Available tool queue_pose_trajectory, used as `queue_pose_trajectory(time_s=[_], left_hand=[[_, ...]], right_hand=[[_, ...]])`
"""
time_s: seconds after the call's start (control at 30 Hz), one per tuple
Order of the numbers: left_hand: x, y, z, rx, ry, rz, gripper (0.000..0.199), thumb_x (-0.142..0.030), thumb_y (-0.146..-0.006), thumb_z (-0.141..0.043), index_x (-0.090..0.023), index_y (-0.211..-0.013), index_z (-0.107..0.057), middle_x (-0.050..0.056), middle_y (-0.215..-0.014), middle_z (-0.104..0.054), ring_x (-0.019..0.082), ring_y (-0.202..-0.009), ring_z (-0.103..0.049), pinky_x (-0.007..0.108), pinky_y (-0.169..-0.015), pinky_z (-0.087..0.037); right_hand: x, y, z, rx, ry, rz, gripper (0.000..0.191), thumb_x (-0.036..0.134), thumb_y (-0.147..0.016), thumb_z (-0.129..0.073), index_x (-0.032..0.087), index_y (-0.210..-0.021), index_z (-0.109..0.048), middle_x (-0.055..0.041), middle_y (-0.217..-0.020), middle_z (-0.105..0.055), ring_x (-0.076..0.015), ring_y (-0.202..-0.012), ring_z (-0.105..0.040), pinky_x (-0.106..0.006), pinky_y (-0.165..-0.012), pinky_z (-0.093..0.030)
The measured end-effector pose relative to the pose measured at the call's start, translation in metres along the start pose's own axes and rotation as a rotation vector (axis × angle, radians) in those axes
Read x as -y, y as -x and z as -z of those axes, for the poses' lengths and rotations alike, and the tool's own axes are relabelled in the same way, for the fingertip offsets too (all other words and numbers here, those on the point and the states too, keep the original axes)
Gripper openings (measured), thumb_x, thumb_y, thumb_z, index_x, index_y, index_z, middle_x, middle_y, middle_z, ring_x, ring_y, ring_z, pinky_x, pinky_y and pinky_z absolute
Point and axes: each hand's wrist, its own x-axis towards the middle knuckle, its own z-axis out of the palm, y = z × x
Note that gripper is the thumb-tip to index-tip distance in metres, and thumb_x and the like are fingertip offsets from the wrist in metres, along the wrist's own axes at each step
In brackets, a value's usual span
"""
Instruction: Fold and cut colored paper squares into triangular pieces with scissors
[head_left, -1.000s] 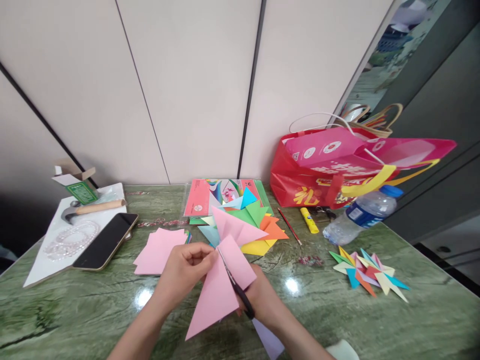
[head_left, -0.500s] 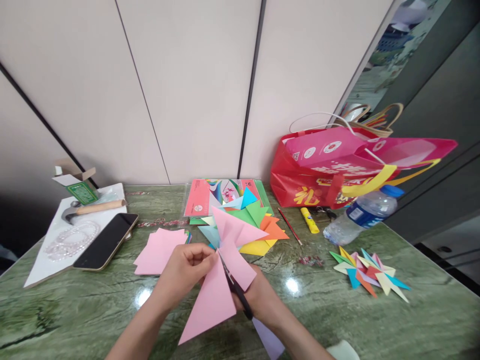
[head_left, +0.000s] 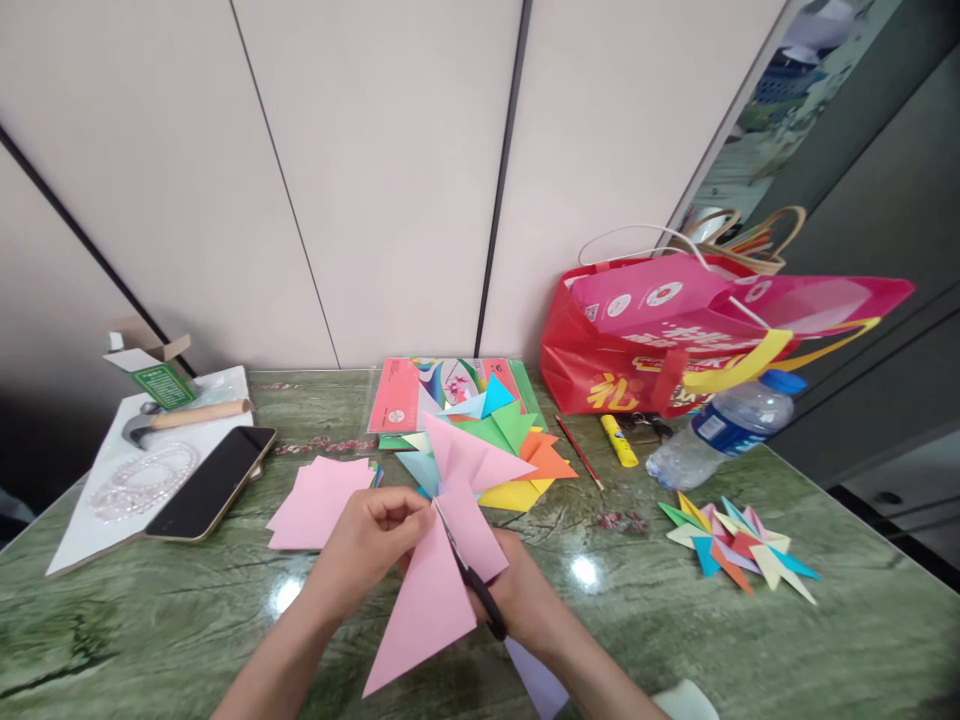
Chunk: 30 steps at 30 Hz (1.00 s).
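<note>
A pink paper sheet (head_left: 427, 610) is pinched at its upper part by my left hand (head_left: 382, 540), whose fingers are closed. My right hand (head_left: 514, 590) grips black-handled scissors (head_left: 480, 590), partly hidden behind a paper flap. The scissor blades lie along a slit in the pink paper, their tips near my left fingertips. Just beyond is a pile of folded papers in blue, green, orange and yellow (head_left: 517, 495), with a pink folded piece (head_left: 480, 455) at its near side. A lilac paper (head_left: 536, 675) lies below my right wrist.
Pink squares (head_left: 322, 500) are stacked left of my left hand. Farther left lie a phone (head_left: 214, 485), hammer (head_left: 195, 415) and beads (head_left: 146, 480). On the right are a red bag (head_left: 585, 345), bottle (head_left: 724, 435), glue stick (head_left: 619, 440), pencil (head_left: 577, 450) and paper stars (head_left: 739, 545).
The scissor blades have closed somewhat along the slit. The lower pink part has shifted slightly down and right, and the right flap slightly left. My left hand stays in place.
</note>
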Motion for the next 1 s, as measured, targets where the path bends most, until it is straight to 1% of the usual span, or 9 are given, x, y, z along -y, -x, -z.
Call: queue_pose_trajectory(time_s=[0.23,0.43,0.6,0.67,0.77,0.83,0.87,0.93,1.0], left_hand=[[0.002,-0.002,-0.001,0.006,0.01,0.004,0.017,-0.026,-0.07,-0.059,-0.013,-0.058,-0.059,-0.004,-0.048,-0.05,0.008,-0.046,-0.043,0.018,-0.043,-0.035],[0.002,-0.002,-0.001,0.008,0.014,0.01,0.017,-0.027,-0.069,-0.06,-0.013,-0.059,-0.06,-0.004,-0.049,-0.049,0.008,-0.046,-0.042,0.018,-0.043,-0.034],[0.0,-0.003,-0.002,0.016,0.002,0.012,0.019,-0.029,-0.069,-0.06,-0.013,-0.06,-0.06,-0.004,-0.049,-0.048,0.008,-0.047,-0.041,0.018,-0.044,-0.034],[0.0,-0.004,-0.002,0.028,-0.011,0.007,0.019,-0.031,-0.07,-0.06,-0.013,-0.061,-0.059,-0.004,-0.05,-0.049,0.009,-0.048,-0.041,0.019,-0.045,-0.034],[0.004,-0.006,-0.001,0.04,-0.1,-0.019,0.023,-0.035,-0.074,-0.055,-0.014,-0.065,-0.059,-0.003,-0.053,-0.05,0.01,-0.05,-0.043,0.02,-0.047,-0.036],[0.01,-0.01,0.001,0.04,-0.25,-0.054,0.028,-0.037,-0.078,-0.047,-0.014,-0.068,-0.059,-0.002,-0.054,-0.051,0.011,-0.051,-0.044,0.021,-0.048,-0.036],[0.013,-0.012,0.001,0.038,-0.356,-0.079,0.03,-0.037,-0.08,-0.043,-0.014,-0.069,-0.059,-0.002,-0.056,-0.053,0.012,-0.052,-0.046,0.021,-0.048,-0.035],[0.021,-0.017,0.003,0.043,-0.453,-0.094,0.028,-0.033,-0.08,-0.044,-0.014,-0.067,-0.06,0.001,-0.062,-0.058,0.014,-0.057,-0.05,0.022,-0.051,-0.035],[0.029,-0.022,0.004,0.054,-0.524,-0.093,0.025,-0.029,-0.078,-0.046,-0.015,-0.065,-0.062,0.002,-0.061,-0.06,0.015,-0.058,-0.051,0.023,-0.052,-0.034]], right_hand=[[0.005,0.001,-0.002,0.012,0.005,-0.005,0.017,0.007,-0.055,-0.054,0.018,-0.049,-0.043,0.0075,-0.045,-0.04,-0.0082,-0.045,-0.032,-0.022,-0.047,-0.031],[0.001,0.002,-0.002,-0.003,0.0,-0.048,0.011,0.008,-0.055,-0.05,0.018,-0.05,-0.048,0.0069,-0.041,-0.045,-0.0082,-0.037,-0.037,-0.02,-0.039,-0.029],[-0.001,0.002,-0.005,-0.034,-0.065,-0.116,0.009,0.014,-0.057,-0.059,0.017,-0.054,-0.051,0.0068,-0.04,-0.045,-0.0072,-0.034,-0.037,-0.018,-0.034,-0.028],[-0.004,0.001,-0.005,-0.068,-0.105,-0.115,0.013,0.019,-0.058,-0.065,0.017,-0.059,-0.052,0.0071,-0.042,-0.047,-0.0069,-0.033,-0.038,-0.018,-0.034,-0.029],[-0.01,-0.004,0.0,-0.199,-0.162,-0.088,0.023,0.025,-0.059,-0.071,0.017,-0.067,-0.052,0.0083,-0.041,-0.048,-0.0065,-0.033,-0.039,-0.017,-0.034,-0.029],[-0.011,-0.007,0.006,-0.393,-0.186,-0.023,0.026,0.029,-0.061,-0.073,0.017,-0.072,-0.052,0.0088,-0.041,-0.048,-0.0071,-0.035,-0.042,-0.017,-0.037,-0.032],[-0.011,-0.009,0.011,-0.509,-0.209,0.039,0.024,0.031,-0.065,-0.071,0.017,-0.075,-0.053,0.0087,-0.043,-0.048,-0.0073,-0.039,-0.044,-0.018,-0.041,-0.036],[-0.009,-0.012,0.02,-0.729,-0.284,0.179,0.023,0.034,-0.069,-0.067,0.018,-0.078,-0.053,0.0087,-0.047,-0.049,-0.0073,-0.044,-0.046,-0.021,-0.051,-0.043],[-0.007,-0.014,0.027,-0.842,-0.292,0.272,0.023,0.035,-0.07,-0.067,0.019,-0.08,-0.054,0.0063,-0.056,-0.053,-0.0087,-0.052,-0.05,-0.023,-0.057,-0.045]])
